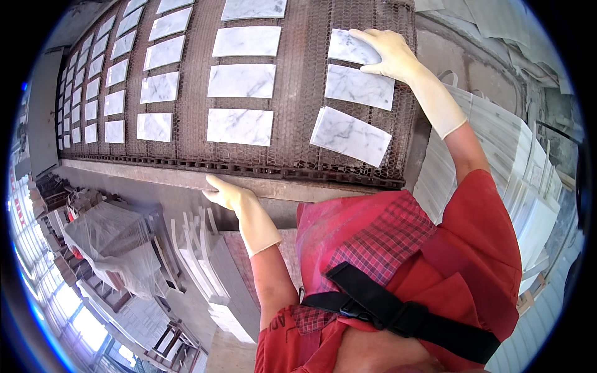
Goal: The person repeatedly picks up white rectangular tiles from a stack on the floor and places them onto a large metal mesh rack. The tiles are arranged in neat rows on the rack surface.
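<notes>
My right hand (388,55), in a cream rubber glove, reaches across a white, grey-veined marble tile (344,45) at the belt's far right. Its fingers lie at the tile's far edge, its thumb at the near edge; part of the tile is hidden beneath. Two more places in that column hold a tile (360,86) and a slanted tile (351,135) whose doubled left edge suggests a stack. My left hand (231,194), gloved alike, rests at the side rail (280,186) of the mesh conveyor belt (298,124), fingers apart, nothing in it.
Columns of similar tiles (241,81) extend leftward along the belt. Pale stacked slabs (491,161) stand at the right. Below the rail are upright white strips (214,267) and a plastic-wrapped pile (115,239). A red apron (360,230) hangs close to the belt's edge.
</notes>
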`<action>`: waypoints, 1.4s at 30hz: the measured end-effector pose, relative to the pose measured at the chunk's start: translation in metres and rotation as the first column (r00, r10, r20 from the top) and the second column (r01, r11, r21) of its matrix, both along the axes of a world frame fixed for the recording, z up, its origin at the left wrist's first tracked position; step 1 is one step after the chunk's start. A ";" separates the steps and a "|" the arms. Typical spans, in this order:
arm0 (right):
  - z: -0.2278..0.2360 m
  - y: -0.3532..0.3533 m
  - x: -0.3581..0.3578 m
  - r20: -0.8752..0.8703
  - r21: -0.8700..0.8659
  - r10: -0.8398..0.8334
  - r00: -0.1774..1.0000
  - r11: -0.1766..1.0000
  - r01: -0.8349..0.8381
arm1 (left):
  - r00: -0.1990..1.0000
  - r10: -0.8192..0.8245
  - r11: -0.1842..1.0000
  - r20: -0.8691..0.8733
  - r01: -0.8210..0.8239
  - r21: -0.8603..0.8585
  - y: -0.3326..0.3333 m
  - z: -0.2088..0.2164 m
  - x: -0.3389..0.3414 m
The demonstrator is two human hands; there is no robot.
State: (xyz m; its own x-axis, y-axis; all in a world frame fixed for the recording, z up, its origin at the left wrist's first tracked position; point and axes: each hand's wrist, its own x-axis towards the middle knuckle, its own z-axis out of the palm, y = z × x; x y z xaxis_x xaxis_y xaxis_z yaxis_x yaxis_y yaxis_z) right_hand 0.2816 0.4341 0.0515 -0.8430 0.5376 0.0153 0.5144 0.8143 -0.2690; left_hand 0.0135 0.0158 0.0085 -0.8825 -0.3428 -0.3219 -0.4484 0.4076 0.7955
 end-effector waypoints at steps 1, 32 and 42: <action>-0.007 0.004 0.002 -0.017 -0.018 0.011 1.000 1.000 -0.011 | 1.000 0.003 1.000 0.002 -0.003 0.011 0.002 0.002 0.001; 0.027 -0.202 -0.005 0.374 -0.172 -0.011 0.927 0.982 0.081 | 0.987 0.064 0.956 -0.149 -0.018 0.291 -0.003 -0.023 0.002; 0.018 -0.180 0.004 0.270 -0.210 0.149 0.951 0.973 -0.093 | 0.992 0.025 0.992 -0.124 -0.009 0.127 -0.005 -0.028 0.004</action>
State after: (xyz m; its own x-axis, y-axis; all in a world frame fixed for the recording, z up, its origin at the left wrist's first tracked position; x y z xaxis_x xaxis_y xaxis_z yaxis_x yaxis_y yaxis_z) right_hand 0.2860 0.2540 0.0700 -0.8565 0.4001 -0.3262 0.4927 0.8222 -0.2851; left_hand 0.0170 0.0109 -0.0191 -0.9129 -0.3221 -0.2508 -0.3482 0.2937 0.8902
